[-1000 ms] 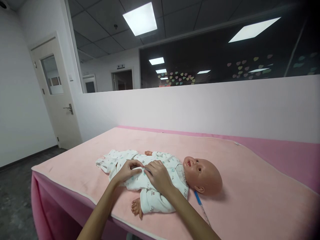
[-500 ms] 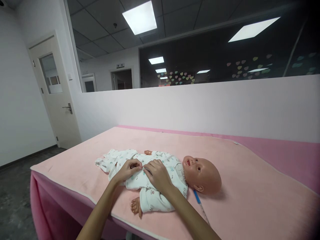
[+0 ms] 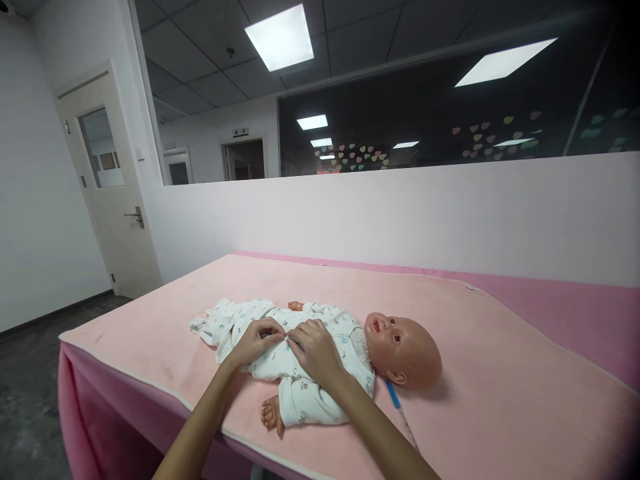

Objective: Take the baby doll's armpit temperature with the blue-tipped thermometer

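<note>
A white half-wall runs across the room, topped by a dark glass pane dotted with pale heart stickers. To the far left stands a white door with a narrow window and a metal lever handle.

Below the wall, the counter is covered by a pink cloth that hangs down over its near left corner. A baby doll lies on its back near the front edge of the counter, its bald head to the right and its legs to the left. It wears a white printed romper; one bare foot shows past the near sleeve or leg at the front, and a small bare hand pokes out on the far side. The loose lower part of the romper lies crumpled on the cloth at the doll's left end.

Both forearms reach in from the bottom edge. The left hand and the right hand meet over the doll's middle, fingertips almost touching each other. Each hand is curled with fingers pressed together, pinching the front of the romper at what looks like a small fastener between them; the fastener itself is too small to make out.

A thin blue-tipped stick lies on the cloth just beside the doll's head, on the near side, angled toward the front edge.
</note>
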`<state>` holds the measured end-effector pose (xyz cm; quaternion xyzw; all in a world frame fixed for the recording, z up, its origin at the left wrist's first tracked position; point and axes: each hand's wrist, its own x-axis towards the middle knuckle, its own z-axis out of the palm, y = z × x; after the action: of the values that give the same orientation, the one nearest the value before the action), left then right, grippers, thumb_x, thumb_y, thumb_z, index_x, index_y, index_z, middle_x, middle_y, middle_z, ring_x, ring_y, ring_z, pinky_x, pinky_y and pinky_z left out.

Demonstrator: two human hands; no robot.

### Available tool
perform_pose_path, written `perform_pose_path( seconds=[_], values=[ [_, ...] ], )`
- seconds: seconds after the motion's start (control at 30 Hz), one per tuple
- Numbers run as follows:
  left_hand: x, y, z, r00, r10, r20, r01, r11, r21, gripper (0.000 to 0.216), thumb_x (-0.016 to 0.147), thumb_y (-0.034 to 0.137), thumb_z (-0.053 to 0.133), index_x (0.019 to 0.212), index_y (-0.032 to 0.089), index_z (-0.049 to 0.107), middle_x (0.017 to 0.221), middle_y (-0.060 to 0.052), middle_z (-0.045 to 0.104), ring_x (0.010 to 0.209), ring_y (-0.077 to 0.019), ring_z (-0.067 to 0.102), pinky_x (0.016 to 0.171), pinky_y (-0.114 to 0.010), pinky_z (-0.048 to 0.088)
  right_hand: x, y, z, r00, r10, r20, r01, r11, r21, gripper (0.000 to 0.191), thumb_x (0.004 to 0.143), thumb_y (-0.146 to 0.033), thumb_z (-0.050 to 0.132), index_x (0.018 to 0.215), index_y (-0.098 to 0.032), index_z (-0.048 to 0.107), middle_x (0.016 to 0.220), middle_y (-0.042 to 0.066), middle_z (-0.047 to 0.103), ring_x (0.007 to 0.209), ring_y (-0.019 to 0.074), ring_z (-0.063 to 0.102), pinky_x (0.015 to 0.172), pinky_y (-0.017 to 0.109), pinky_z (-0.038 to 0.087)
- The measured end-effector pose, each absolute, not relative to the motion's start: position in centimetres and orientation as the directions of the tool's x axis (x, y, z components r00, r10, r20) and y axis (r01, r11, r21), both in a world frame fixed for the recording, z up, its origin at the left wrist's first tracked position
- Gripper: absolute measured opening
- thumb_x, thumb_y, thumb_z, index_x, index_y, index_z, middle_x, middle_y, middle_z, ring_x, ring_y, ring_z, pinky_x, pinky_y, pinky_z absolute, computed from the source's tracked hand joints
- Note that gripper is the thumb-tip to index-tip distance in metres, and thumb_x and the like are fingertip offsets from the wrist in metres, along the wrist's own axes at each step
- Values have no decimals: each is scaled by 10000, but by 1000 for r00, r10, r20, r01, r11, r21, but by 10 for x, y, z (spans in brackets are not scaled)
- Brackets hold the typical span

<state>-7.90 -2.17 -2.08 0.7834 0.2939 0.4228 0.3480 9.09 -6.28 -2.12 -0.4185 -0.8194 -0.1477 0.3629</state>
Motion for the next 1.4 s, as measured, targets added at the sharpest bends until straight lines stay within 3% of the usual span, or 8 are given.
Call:
perform_pose_path(
  seconds=[0.53, 0.97, 1.17, 1.4],
  values=[
    [-79, -21, -20, 544, 736, 404, 111, -540, 834, 279, 775, 409, 498, 763, 136, 555, 680, -6, 496, 640, -106, 423, 599, -216, 336, 91, -63, -21, -360, 598, 716, 803, 589, -89, 101, 831, -216, 471, 839, -196, 569, 744, 11, 590, 748, 145, 491, 740, 298, 313],
    [-79, -24, -17, 539, 747, 390, 104, -518, 849, 282, 772, 416, 495, 757, 139, 543, 696, -10, 493, 667, -116, 425, 619, -226, 339, 91, -64, -20, -364, 592, 718, 807, 586, -74, 97, 827, -214, 473, 822, -197, 568, 739, 11, 587, 737, 142, 489, 740, 296, 313],
    [-79, -21, -19, 458, 788, 412, 108, -510, 854, 285, 792, 431, 456, 764, 153, 510, 670, 12, 463, 634, -104, 404, 593, -214, 325, 91, -63, -21, -364, 594, 718, 805, 588, -79, 81, 818, -212, 488, 833, -202, 567, 750, 9, 597, 754, 147, 494, 750, 297, 315],
    [-75, -23, -20, 476, 768, 428, 186, -563, 805, 267, 786, 400, 487, 871, 160, 566, 700, 0, 514, 663, -115, 450, 605, -221, 348, 91, -63, -22, -366, 586, 723, 818, 573, -49, 104, 830, -221, 473, 839, -193, 573, 744, 15, 595, 745, 140, 495, 737, 290, 315]
  ],
)
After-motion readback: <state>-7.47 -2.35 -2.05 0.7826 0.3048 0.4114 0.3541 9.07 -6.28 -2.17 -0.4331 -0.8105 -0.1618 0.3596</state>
